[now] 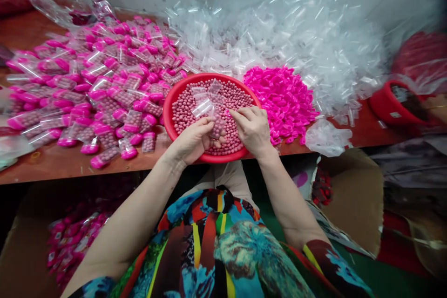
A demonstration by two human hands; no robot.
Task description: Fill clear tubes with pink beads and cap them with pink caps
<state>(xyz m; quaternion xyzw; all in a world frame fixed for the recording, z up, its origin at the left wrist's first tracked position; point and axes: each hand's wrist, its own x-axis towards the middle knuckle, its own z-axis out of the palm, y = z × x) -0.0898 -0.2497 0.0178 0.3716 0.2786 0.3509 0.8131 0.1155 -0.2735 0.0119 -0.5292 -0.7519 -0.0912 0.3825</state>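
A red basin (168, 118) full of pink beads (185, 107) stands at the table's front edge, with several clear containers (206, 98) lying on the beads. Over its front left part, my left hand (197, 139) is closed around a clear container of beads (217, 125). My right hand (253, 130) is pinched on a small pink cap (227, 112), just right of that container and apart from it. To the right of the basin is a heap of bright pink caps (282, 102).
Filled containers with pink caps (104, 84) cover the left of the table (132, 165). Clear empty containers (296, 37) are piled behind. A red pot (391, 104) stands at the right. Below are a cardboard box (359, 200) and pink packs (75, 237).
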